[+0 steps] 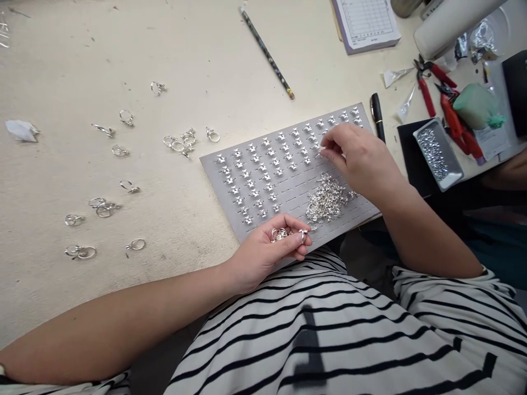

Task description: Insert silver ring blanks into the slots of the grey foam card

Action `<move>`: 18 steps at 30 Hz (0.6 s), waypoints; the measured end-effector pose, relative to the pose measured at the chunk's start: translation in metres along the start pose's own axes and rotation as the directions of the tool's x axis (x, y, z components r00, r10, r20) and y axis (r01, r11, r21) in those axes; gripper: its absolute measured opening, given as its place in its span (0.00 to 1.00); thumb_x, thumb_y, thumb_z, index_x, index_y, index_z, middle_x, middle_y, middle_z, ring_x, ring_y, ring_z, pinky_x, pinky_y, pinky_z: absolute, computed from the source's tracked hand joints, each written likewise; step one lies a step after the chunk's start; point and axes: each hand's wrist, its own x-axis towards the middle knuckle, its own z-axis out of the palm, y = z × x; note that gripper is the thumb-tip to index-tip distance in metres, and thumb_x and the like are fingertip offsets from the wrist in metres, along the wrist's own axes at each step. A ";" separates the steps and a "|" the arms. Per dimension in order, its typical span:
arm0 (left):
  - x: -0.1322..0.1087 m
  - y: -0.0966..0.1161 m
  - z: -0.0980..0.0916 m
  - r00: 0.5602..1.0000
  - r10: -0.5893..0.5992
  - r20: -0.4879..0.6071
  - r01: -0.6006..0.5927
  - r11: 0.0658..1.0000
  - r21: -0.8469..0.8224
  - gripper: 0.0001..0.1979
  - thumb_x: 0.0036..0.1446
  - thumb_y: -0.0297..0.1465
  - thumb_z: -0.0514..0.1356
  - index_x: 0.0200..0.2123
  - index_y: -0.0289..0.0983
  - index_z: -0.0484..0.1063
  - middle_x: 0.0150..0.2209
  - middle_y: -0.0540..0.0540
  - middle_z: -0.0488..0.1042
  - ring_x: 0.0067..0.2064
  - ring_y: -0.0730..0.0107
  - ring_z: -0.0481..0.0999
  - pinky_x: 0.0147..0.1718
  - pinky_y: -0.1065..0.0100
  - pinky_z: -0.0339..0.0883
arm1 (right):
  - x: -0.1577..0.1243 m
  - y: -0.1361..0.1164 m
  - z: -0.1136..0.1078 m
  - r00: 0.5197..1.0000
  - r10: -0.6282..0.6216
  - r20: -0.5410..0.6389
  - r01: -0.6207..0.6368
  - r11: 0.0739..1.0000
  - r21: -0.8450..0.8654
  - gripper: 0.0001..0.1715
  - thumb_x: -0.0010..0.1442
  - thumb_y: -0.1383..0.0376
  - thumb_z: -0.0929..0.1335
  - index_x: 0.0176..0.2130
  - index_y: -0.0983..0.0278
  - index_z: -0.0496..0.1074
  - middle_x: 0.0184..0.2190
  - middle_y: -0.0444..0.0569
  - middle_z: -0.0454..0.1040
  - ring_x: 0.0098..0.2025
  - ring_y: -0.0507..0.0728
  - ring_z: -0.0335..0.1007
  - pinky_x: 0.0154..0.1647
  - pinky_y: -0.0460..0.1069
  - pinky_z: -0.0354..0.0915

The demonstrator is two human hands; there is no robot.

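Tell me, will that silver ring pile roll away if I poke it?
That pile of silver rings probably shifts as one loose clump, since they look tangled. A freed ring might roll, being round, though the slits in the gray board could stop it.

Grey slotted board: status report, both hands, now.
Left grip closed on silver rings. Right grip over small silver pieces in the grey slotted board. Loose silver tangle on the board, below right grip.

A cream workbench (82, 71), scuffed and flecked with dark marks, spreads beyond and to the left of the left hand (263, 252). Past its near edge, just below the right hand (362, 159), a dark floor (354, 258) shows. Light falls soft and even.
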 end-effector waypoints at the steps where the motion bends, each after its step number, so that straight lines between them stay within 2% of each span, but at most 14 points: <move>1: 0.000 0.000 0.000 1.000 0.001 0.002 -0.001 1.000 -0.001 0.13 0.58 0.35 0.72 0.41 0.36 0.76 0.35 0.49 0.78 0.33 0.79 0.75 0.37 0.73 0.70 | 0.000 0.000 0.001 1.000 0.011 -0.006 -0.011 1.000 0.001 0.09 0.68 0.60 0.65 0.43 0.56 0.74 0.42 0.53 0.74 0.45 0.65 0.69 0.50 0.61 0.65; 6: 0.000 0.001 0.000 1.000 0.002 0.003 -0.002 1.000 0.000 0.12 0.58 0.34 0.72 0.41 0.36 0.76 0.34 0.49 0.78 0.33 0.80 0.75 0.36 0.74 0.70 | 0.001 0.002 0.005 1.000 0.023 -0.003 -0.023 1.000 0.008 0.05 0.67 0.61 0.66 0.41 0.57 0.72 0.41 0.52 0.75 0.44 0.63 0.69 0.48 0.59 0.64; 12: -0.001 0.001 -0.001 1.000 -0.006 -0.002 0.006 1.000 -0.001 0.13 0.58 0.35 0.73 0.41 0.36 0.76 0.35 0.49 0.78 0.33 0.79 0.75 0.37 0.73 0.71 | -0.022 -0.003 -0.006 0.994 0.026 -0.105 -0.020 0.998 0.056 0.12 0.72 0.56 0.63 0.43 0.56 0.73 0.44 0.52 0.76 0.46 0.62 0.71 0.50 0.59 0.65; 18: -0.001 0.001 0.001 1.000 0.012 0.013 -0.012 1.000 0.003 0.12 0.58 0.34 0.72 0.41 0.36 0.76 0.34 0.50 0.78 0.32 0.79 0.75 0.36 0.74 0.70 | -0.042 -0.007 -0.002 0.998 -0.008 0.057 0.006 0.999 0.032 0.10 0.69 0.53 0.67 0.42 0.55 0.74 0.44 0.50 0.77 0.42 0.61 0.73 0.47 0.59 0.67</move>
